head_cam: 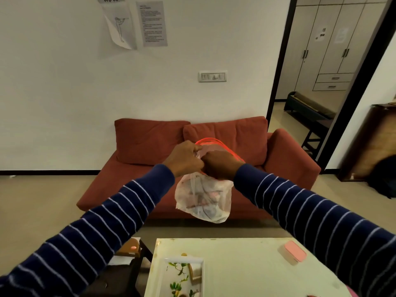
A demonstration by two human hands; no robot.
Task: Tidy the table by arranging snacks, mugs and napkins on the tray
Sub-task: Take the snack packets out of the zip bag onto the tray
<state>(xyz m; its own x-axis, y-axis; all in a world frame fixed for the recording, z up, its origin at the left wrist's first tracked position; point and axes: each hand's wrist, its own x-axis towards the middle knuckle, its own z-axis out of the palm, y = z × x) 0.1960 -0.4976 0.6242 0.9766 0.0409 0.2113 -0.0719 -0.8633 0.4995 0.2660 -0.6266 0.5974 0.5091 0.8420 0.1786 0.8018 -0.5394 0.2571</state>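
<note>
A clear plastic bag (203,199) with a red zip strip along its mouth hung in the air above the floor, between the table and the sofa, held up at chest height by both hands. Something pale and pinkish lay bunched in its bottom, too blurred through the plastic to name. The left hand (184,158) had its fingers curled, pinching the bag's upper edge just under the red strip. The right hand (220,165) was closed round the gathered neck of the bag, knuckles toward me, touching the left hand. Both arms came out in dark blue sleeves with thin white stripes.

Below the bag stood the pale table (242,271), its near part cut off by the frame. On it lay a white tray (202,261) with a raised rim and a printed pattern of green leaves; a small tan shape rested inside it, unclear. Well apart from the tray, toward the table's right side, sat a small container with a pink lid (293,251). To the left of the table a lower dark-framed stand (137,251) showed a wooden top.

Behind the bag was a rust-red sofa (137,168) with two back cushions, against a white wall. A switch panel (212,76) was on the wall above it, and two paper sheets (137,24) hung higher up. An open doorway on the right showed wardrobes (330,43).
</note>
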